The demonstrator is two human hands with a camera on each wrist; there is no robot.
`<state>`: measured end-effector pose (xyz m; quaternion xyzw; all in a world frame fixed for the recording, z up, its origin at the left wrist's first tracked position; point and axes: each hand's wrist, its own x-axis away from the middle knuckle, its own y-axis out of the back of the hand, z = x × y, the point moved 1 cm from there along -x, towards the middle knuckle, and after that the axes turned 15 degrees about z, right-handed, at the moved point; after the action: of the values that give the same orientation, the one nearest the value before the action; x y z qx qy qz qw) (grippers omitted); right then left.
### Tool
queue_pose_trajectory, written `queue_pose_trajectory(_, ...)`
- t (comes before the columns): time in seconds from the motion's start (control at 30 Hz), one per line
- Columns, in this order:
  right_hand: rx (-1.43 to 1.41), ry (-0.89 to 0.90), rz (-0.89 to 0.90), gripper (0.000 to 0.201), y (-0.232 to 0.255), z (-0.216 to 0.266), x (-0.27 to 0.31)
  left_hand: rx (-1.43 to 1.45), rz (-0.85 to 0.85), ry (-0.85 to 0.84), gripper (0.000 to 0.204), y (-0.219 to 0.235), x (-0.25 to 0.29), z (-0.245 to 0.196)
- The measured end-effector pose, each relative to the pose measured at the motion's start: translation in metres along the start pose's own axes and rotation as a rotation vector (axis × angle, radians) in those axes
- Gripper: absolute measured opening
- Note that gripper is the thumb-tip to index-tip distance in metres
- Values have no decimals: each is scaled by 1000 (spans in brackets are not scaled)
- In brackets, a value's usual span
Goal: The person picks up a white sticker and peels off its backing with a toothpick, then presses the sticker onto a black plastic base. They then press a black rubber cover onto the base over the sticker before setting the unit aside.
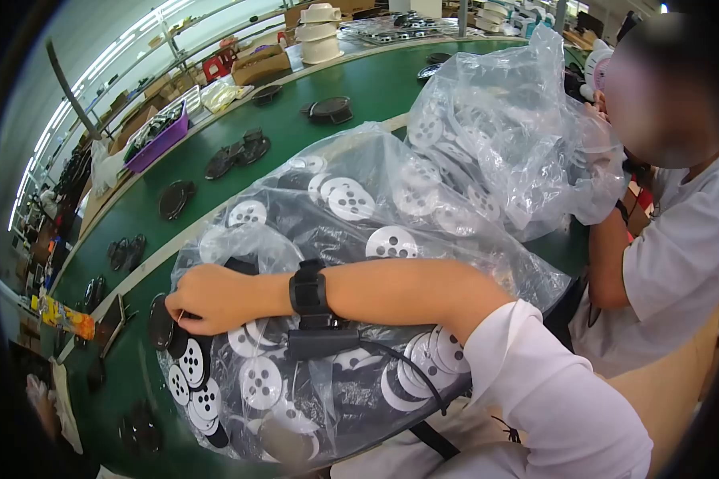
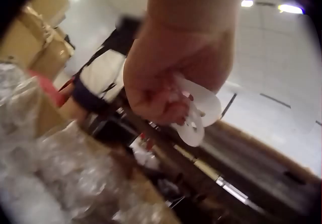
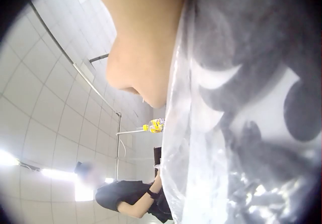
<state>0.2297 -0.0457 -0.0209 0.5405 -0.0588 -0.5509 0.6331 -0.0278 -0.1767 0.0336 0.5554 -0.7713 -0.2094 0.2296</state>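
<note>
My right hand (image 1: 216,302) reaches across a clear plastic bag (image 1: 327,295) full of white discs (image 1: 260,382) with dark holes. Its bent fingertips are down at the bag's left edge, beside a dark round piece (image 1: 161,323); whether they pinch anything is hidden. In the right wrist view, the same hand (image 3: 146,58) is partly behind the clear bag (image 3: 201,158). Away from the head view, my left hand (image 2: 176,73) curls its fingers round a few white perforated discs (image 2: 204,105), seen in the left wrist view.
Black round parts (image 1: 327,110) lie spaced along the green table (image 1: 295,132). Another bag of discs (image 1: 495,136) is at the upper right, beside a seated person in a white shirt (image 1: 679,231). A purple tray (image 1: 160,140) stands at the far edge.
</note>
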Motion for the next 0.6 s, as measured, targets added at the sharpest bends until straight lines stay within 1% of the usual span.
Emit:
queue_pose_trajectory(0.03, -10, 9, 2, 10, 1, 1, 1, -2, -10, 8, 21, -29, -8, -51)
queue_pose_trajectory(0.07, -13, 19, -43, 10, 0, 0, 1, -15, 57, -10, 22, -51, -15, -92)
queue_pose_trajectory(0.1, -16, 28, -91, 10, 1, 0, 0, -28, 126, -29, 23, -66, -20, -122)
queue_pose_trajectory(0.13, -11, 20, -92, 10, 3, 1, -1, -34, 169, -41, 23, -74, -27, -138)
queue_pose_trajectory(0.17, -16, 27, -88, 10, 6, 0, -1, -37, 215, -52, 24, -77, -32, -145)
queue_pose_trajectory(0.2, -56, -30, -129, 11, 7, -2, 1, -41, 262, -59, 24, -77, -33, -144)
queue_pose_trajectory(0.23, -101, -75, -165, 14, 9, -4, 1, -43, 296, -63, 25, -65, -35, -124)
queue_pose_trajectory(0.27, -11, -12, -195, 16, 12, -9, 2, -44, 314, -62, 25, -33, -35, -76)
queue_pose_trajectory(0.3, 67, 58, -226, 19, 17, -12, 6, -46, 324, -52, 26, 15, -29, -6)
queue_pose_trajectory(0.33, -54, -76, -158, 22, 29, -3, 11, -48, 329, -34, 26, 72, -11, 83)
queue_pose_trajectory(0.37, -108, -104, -114, 25, 38, -2, 15, -51, 335, -17, 27, 133, 21, 178)
queue_pose_trajectory(0.4, -172, -181, -59, 25, 58, 16, 19, 15, 343, -49, 31, 144, 25, 171)
queue_pose_trajectory(0.43, -149, -271, -7, 23, 74, 36, 23, 81, 361, -91, 36, 151, 21, 155)
queue_pose_trajectory(0.47, -120, -416, 79, 21, 88, 51, 26, 90, 371, -227, 42, 149, 10, 128)
queue_pose_trajectory(0.5, -118, -415, 83, 21, 94, 58, 33, 99, 395, -369, 50, 142, -1, 101)
queue_pose_trajectory(0.53, -26, -419, 74, 21, 101, 63, 42, 104, 407, -378, 50, 129, -14, 85)
queue_pose_trajectory(0.57, 80, -435, 55, 21, 111, 68, 53, 34, 361, -449, 59, 114, -29, 70)
queue_pose_trajectory(0.6, 256, -418, 7, 18, 117, 71, 65, -28, 325, -532, 69, 100, -41, 60)
